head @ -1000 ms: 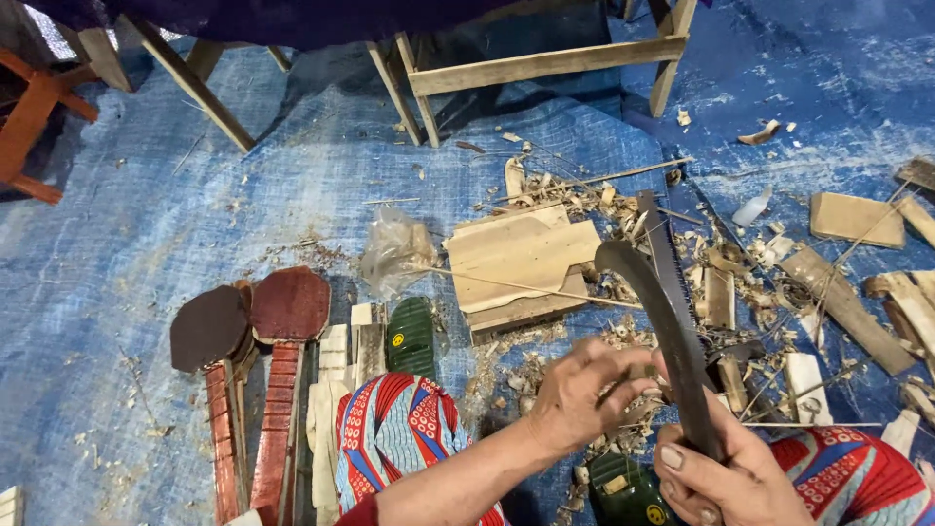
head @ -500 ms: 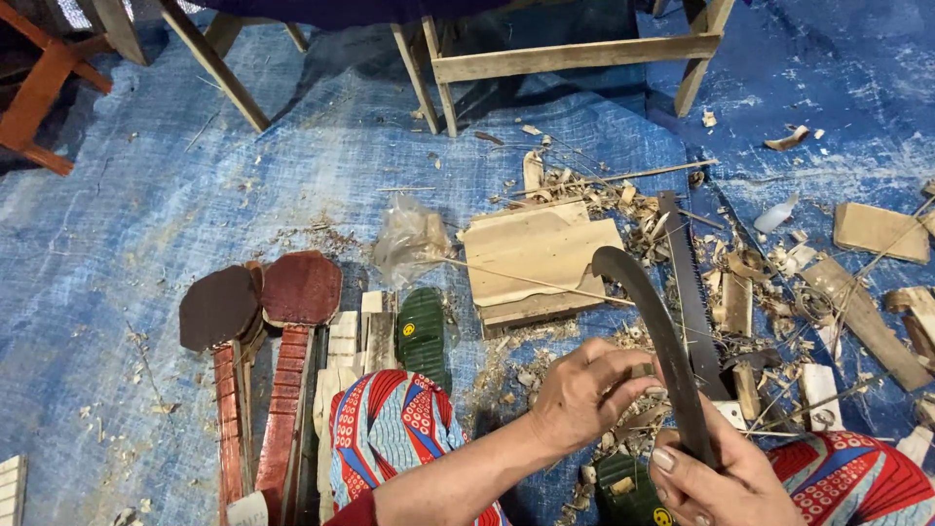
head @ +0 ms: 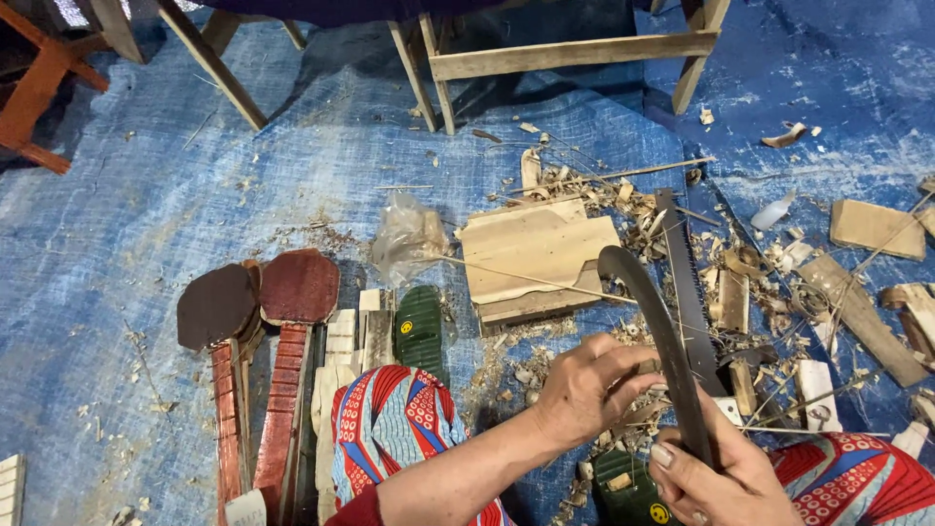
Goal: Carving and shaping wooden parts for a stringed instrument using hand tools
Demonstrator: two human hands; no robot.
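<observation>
Your right hand (head: 726, 472) grips the lower end of the curved dark blade (head: 657, 336), fingers clamped round it, tip pointing away from you. Your left hand (head: 584, 390) reaches across, fingers curled on a small wood piece (head: 643, 375) pressed against the blade's inner edge. Since a second ago both hands have barely shifted. A saw (head: 687, 292) lies just behind on the blue tarp (head: 195, 195).

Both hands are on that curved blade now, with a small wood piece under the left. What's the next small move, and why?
Probably draw the curved blade down toward the small wood piece pinned under the left hand. The right hand grips the blade low, its tip points away, and shavings lie around the spot, which suggests shaving cuts.
</observation>
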